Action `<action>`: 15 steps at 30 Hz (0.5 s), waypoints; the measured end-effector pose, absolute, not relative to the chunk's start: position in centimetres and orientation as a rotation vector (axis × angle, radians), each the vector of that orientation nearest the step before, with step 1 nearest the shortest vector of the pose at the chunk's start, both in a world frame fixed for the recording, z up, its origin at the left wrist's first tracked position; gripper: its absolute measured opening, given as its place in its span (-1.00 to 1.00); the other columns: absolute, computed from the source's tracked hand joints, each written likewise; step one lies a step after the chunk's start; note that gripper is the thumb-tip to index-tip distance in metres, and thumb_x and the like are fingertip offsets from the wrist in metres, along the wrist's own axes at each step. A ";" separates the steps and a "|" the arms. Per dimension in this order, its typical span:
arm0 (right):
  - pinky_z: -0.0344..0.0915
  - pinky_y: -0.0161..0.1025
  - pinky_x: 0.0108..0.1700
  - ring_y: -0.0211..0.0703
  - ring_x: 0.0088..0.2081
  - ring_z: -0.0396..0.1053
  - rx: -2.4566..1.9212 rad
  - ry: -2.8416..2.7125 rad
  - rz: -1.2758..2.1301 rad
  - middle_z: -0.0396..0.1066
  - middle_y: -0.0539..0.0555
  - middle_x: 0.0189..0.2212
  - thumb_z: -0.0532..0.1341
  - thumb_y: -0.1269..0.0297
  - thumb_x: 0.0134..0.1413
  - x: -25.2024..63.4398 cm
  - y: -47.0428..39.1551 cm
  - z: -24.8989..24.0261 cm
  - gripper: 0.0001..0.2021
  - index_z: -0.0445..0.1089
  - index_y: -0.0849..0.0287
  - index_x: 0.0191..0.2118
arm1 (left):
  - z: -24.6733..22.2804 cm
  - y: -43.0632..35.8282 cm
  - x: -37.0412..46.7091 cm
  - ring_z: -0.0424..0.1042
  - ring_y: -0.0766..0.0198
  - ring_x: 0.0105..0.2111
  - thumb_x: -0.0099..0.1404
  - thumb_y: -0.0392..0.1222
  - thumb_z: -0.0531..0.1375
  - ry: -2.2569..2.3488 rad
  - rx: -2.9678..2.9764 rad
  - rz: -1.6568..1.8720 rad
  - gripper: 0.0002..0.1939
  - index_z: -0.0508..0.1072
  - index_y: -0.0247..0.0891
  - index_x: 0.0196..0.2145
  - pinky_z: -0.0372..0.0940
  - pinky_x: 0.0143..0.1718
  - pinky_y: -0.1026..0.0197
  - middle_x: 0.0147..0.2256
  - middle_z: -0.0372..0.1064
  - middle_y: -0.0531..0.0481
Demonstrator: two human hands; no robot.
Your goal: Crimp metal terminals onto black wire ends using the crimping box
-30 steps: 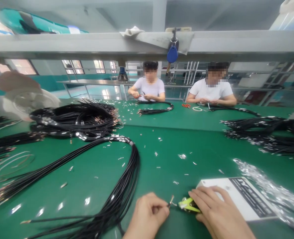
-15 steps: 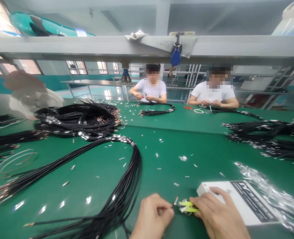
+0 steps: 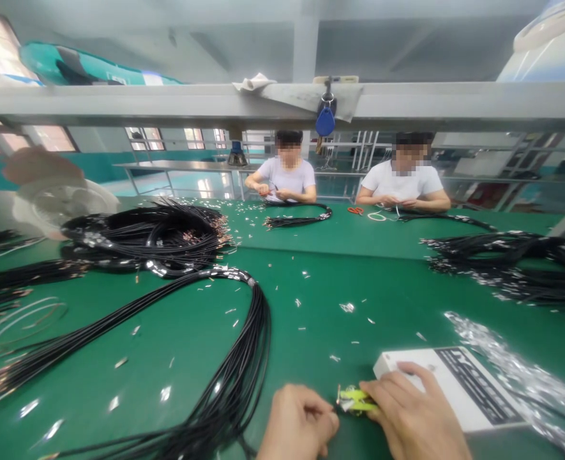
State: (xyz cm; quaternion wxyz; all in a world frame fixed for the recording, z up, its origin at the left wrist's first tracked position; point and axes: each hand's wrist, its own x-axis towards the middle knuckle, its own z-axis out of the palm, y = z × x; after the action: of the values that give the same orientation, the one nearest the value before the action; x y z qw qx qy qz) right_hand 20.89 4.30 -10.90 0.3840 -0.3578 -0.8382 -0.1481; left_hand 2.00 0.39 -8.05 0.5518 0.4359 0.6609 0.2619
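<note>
My left hand (image 3: 299, 421) is closed in a pinch on the end of a black cable (image 3: 335, 409). The cable's tip meets the front of a yellow-green clip-like tool (image 3: 357, 401). My right hand (image 3: 414, 409) is closed around the back of that tool, its fingers partly covering a white box (image 3: 474, 386) with a dark printed label. Whether the tool is fixed to the box is hidden by my fingers. To the left of my hands, a bundle of black cables (image 3: 258, 332) curves over the green table, with bare copper-coloured ends at the far left.
Coiled black cables (image 3: 143, 236) lie at the back left, more cables (image 3: 526, 262) at the right. Silvery strips (image 3: 512, 370) lie beside the box. Small silvery scraps (image 3: 346, 307) dot the green tabletop (image 3: 320, 281). Two people sit opposite; orange scissors (image 3: 355, 211) are near them.
My left hand has brought the cable end rightward against the yellow-green tool; a small gap showed before. My right hand stays on the tool. The whole view has shifted slightly.
</note>
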 end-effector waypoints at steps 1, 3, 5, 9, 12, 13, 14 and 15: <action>-0.05 -0.25 0.08 -0.49 -0.32 0.15 -0.918 -2.136 -0.373 0.32 -0.04 -0.46 -0.14 0.25 0.32 20.9 4.3 -10.9 -0.60 0.42 0.13 -0.33 | -8.0 0.4 2.1 0.22 0.58 -0.67 0.02 -0.19 0.18 1.565 1.023 0.614 -0.72 0.46 -0.54 -0.41 0.01 -0.64 0.58 -0.61 0.24 0.03; -0.05 -0.25 0.08 -0.48 -0.31 0.16 -0.925 -2.138 -0.366 0.32 -0.04 -0.45 -0.14 0.25 0.32 20.8 4.3 -11.0 -0.60 0.42 0.13 -0.32 | -7.9 0.5 2.1 0.19 0.59 -0.68 0.03 -0.20 0.17 1.565 0.995 0.601 -0.73 0.45 -0.53 -0.39 0.01 -0.66 0.58 -0.64 0.22 0.05; -0.05 -0.26 0.08 -0.48 -0.30 0.16 -0.926 -2.140 -0.364 0.32 -0.04 -0.45 -0.16 0.25 0.32 20.8 4.3 -11.0 -0.58 0.42 0.13 -0.32 | -8.0 0.5 2.1 0.16 0.58 -0.71 0.04 -0.20 0.17 1.554 0.961 0.595 -0.73 0.43 -0.52 -0.36 0.01 -0.69 0.57 -0.65 0.22 0.05; -0.04 -0.27 0.08 -0.49 -0.31 0.17 -0.937 -2.121 -0.348 0.32 -0.04 -0.45 -0.16 0.23 0.33 20.7 4.2 -11.0 -0.57 0.43 0.13 -0.32 | -8.1 0.3 2.0 0.16 0.55 -0.71 0.06 -0.20 0.16 1.521 0.908 0.608 -0.74 0.39 -0.51 -0.36 0.05 -0.71 0.53 -0.66 0.21 0.06; -0.04 -0.28 0.08 -0.51 -0.31 0.17 -0.942 -2.117 -0.336 0.32 -0.06 -0.46 -0.17 0.25 0.33 20.7 4.1 -11.0 -0.57 0.43 0.12 -0.32 | -8.2 0.3 2.0 0.17 0.55 -0.71 0.04 -0.21 0.16 1.519 0.907 0.605 -0.75 0.38 -0.51 -0.38 0.06 -0.71 0.54 -0.66 0.21 0.06; -0.04 -0.28 0.08 -0.51 -0.31 0.17 -0.939 -2.120 -0.341 0.32 -0.06 -0.46 -0.17 0.24 0.33 20.7 4.1 -11.0 -0.57 0.43 0.11 -0.32 | -8.3 0.3 2.0 0.17 0.55 -0.71 0.04 -0.21 0.16 1.522 0.909 0.604 -0.76 0.38 -0.51 -0.39 0.06 -0.71 0.54 -0.66 0.21 0.06; -0.04 -0.28 0.07 -0.51 -0.32 0.17 -0.935 -2.124 -0.347 0.32 -0.06 -0.46 -0.17 0.24 0.34 20.7 4.0 -10.9 -0.56 0.43 0.11 -0.32 | -8.3 0.3 2.0 0.17 0.55 -0.71 0.04 -0.21 0.16 1.524 0.910 0.603 -0.76 0.38 -0.51 -0.40 0.06 -0.71 0.54 -0.66 0.21 0.05; -0.04 -0.28 0.07 -0.51 -0.32 0.17 -0.935 -2.123 -0.354 0.32 -0.06 -0.47 -0.17 0.23 0.34 20.6 4.0 -10.9 -0.56 0.43 0.11 -0.33 | -8.4 0.4 2.1 0.18 0.55 -0.71 0.04 -0.21 0.16 1.524 0.909 0.605 -0.76 0.39 -0.51 -0.41 0.06 -0.71 0.54 -0.66 0.21 0.05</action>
State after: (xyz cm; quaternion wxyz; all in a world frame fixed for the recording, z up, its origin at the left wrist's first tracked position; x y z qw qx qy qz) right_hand 20.64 4.03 -10.90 0.3870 -0.3675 -0.8342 -0.1390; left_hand 2.07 0.38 -8.35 0.5920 0.3908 0.6552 0.2600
